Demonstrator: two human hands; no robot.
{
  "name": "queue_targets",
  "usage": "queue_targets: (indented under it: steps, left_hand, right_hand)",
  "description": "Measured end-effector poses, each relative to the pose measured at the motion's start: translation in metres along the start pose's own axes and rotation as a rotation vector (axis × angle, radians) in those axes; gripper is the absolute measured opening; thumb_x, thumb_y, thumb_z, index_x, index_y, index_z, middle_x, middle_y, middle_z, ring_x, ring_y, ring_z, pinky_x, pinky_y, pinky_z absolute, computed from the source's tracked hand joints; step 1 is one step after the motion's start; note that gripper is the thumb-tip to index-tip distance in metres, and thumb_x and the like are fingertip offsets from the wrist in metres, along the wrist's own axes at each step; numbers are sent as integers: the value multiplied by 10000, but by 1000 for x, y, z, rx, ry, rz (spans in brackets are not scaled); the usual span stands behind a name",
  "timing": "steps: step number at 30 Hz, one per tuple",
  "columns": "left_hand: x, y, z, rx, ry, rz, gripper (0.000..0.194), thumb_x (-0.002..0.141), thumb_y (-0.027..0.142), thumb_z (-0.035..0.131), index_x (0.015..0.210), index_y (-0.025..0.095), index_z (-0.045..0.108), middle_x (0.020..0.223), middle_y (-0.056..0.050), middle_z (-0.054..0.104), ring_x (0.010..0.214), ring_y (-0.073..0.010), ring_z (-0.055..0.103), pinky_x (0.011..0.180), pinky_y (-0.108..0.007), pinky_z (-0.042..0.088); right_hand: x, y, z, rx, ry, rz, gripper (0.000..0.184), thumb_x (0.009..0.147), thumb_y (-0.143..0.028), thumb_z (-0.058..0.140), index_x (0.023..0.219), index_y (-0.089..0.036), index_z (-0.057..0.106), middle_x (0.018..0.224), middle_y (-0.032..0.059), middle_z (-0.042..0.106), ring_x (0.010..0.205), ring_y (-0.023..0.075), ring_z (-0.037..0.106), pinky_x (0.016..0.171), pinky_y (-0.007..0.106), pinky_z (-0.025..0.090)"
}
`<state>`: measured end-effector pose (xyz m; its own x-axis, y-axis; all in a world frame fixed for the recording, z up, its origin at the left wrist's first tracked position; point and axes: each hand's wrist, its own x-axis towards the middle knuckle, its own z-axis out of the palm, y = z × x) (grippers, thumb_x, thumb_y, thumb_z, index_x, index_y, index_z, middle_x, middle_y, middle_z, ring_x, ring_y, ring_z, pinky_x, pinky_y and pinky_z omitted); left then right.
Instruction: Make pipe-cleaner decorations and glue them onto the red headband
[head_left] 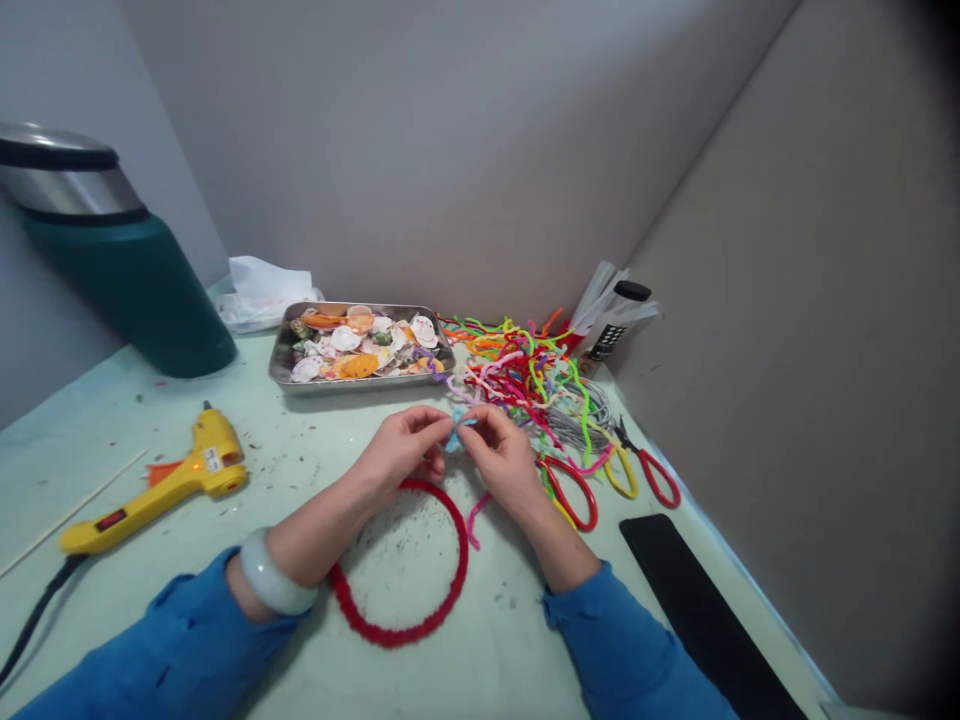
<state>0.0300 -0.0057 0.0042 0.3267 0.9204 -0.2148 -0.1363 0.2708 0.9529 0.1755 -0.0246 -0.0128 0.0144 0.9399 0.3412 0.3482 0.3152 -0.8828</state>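
Note:
Between my two hands is a small light-blue fuzzy pipe cleaner (454, 432), bent into a compact shape. My left hand (409, 445) pinches it from the left with thumb and forefinger. From the right, my right hand (499, 450) grips it in the same way, fingertips nearly meeting. A ring wrapped in red fuzzy pipe cleaner (401, 637) lies flat on the table below my hands, its upper left partly behind my left wrist. Beside the ring, a pink pipe cleaner (472, 525) curls out from under my right hand.
A metal tray (360, 387) of seashells stands at the back, beside a tangle of colourful pipe cleaners (517, 370). Red-handled scissors (574, 495) lie at right, near a black strip (705, 610). At left are a yellow glue gun (165, 490) and a green bottle (135, 290).

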Motion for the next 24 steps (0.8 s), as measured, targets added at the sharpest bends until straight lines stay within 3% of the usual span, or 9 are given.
queue_targets:
  steps: [14, 18, 24]
  left_hand:
    - [-1, 0, 1, -10, 17, -44, 302, 605, 364, 745, 740, 164, 564, 488, 60, 528, 361, -90, 510, 388, -199, 403]
    - [-1, -1, 1, -32, -45, -46, 281, 640, 368, 720, 755, 166, 562, 444, 50, 542, 355, -91, 497, 408, -202, 410]
    - [0, 1, -3, 46, -93, 4, 200, 671, 311, 687, 724, 146, 587, 445, 19, 571, 399, -93, 512, 470, -207, 432]
  right_hand:
    - [-2, 0, 3, -63, 54, -101, 63, 815, -218, 535, 833, -216, 594, 814, 20, 572, 741, 161, 538, 665, 268, 423]
    - [-1, -4, 0, -60, 65, -139, 62, 813, -202, 538, 816, -217, 597, 868, 32, 570, 805, 167, 544, 680, 270, 431]
    - [1, -11, -8, -15, -30, -197, 126, 827, -174, 511, 873, -225, 616, 1035, 59, 598, 974, 193, 549, 753, 299, 448]
